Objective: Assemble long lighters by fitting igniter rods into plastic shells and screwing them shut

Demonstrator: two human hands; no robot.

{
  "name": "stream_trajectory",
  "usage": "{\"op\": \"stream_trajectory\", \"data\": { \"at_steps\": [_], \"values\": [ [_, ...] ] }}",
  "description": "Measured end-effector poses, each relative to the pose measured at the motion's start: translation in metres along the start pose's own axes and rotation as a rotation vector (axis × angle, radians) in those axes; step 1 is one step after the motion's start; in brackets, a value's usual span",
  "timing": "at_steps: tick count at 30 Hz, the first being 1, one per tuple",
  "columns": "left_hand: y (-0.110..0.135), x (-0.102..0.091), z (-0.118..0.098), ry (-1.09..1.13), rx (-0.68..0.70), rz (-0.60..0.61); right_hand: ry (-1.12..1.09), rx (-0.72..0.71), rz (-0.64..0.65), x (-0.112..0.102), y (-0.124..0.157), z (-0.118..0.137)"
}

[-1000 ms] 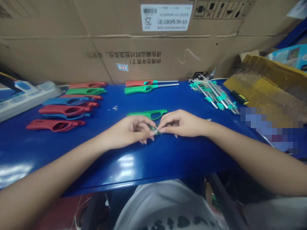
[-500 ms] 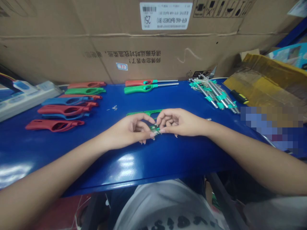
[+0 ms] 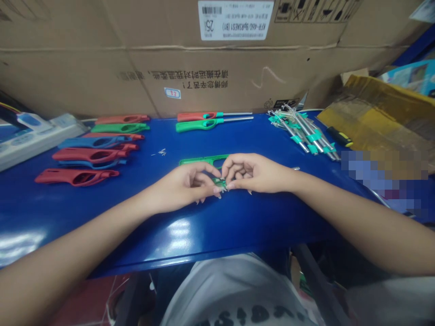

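Note:
Between my fingertips is a small green translucent part (image 3: 219, 182), mostly covered, so its exact kind does not show. My left hand (image 3: 192, 183) pinches it from the left with thumb and fingers. From the right, my right hand (image 3: 249, 174) grips its other end, the hands nearly touching. Just behind them a green lighter casing half (image 3: 200, 160) lies on the blue table, its right end hidden by my right hand. A metal tube tip (image 3: 297, 169) peeks out past my right wrist.
Red, blue and green lighter casings (image 3: 88, 155) lie at left beside a power strip (image 3: 41, 140). Finished-looking lighters (image 3: 199, 125) lie at the back. Metal tubes with teal collars (image 3: 306, 131), a screwdriver (image 3: 340, 136) and a cardboard box (image 3: 377, 113) are at right. Tiny pins (image 3: 162, 152) lie centre-left.
My fingers have shifted only slightly around the small green part. Nothing else has visibly moved on the table; the view has tilted a little.

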State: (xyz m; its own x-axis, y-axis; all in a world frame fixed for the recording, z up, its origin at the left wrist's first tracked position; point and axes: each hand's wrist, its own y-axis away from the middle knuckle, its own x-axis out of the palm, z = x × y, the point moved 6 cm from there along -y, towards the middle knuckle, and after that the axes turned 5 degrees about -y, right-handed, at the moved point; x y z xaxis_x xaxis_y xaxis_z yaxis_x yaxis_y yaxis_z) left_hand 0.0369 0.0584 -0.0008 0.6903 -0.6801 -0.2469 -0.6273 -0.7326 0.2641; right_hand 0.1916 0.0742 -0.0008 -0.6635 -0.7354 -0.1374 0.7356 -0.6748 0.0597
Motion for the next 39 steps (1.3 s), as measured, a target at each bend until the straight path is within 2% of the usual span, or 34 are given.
{"op": "stream_trajectory", "data": {
  "at_steps": [9,13,22,39],
  "values": [
    [-0.0004,-0.0005,0.0009,-0.003,-0.008,-0.025,0.052,-0.031,-0.007,-0.0015,-0.0005,0.0011],
    [-0.0007,-0.0036,0.0009,0.020,-0.038,-0.043,0.023,0.013,-0.024,-0.0042,0.0002,-0.0012],
    [-0.0024,-0.0025,0.0002,0.039,-0.011,-0.042,0.035,0.037,-0.016,-0.0047,0.0012,-0.0030],
    [-0.0017,-0.0017,0.0037,0.010,-0.077,-0.132,0.039,0.014,-0.048,-0.0041,0.0009,-0.0028]
  ]
}}
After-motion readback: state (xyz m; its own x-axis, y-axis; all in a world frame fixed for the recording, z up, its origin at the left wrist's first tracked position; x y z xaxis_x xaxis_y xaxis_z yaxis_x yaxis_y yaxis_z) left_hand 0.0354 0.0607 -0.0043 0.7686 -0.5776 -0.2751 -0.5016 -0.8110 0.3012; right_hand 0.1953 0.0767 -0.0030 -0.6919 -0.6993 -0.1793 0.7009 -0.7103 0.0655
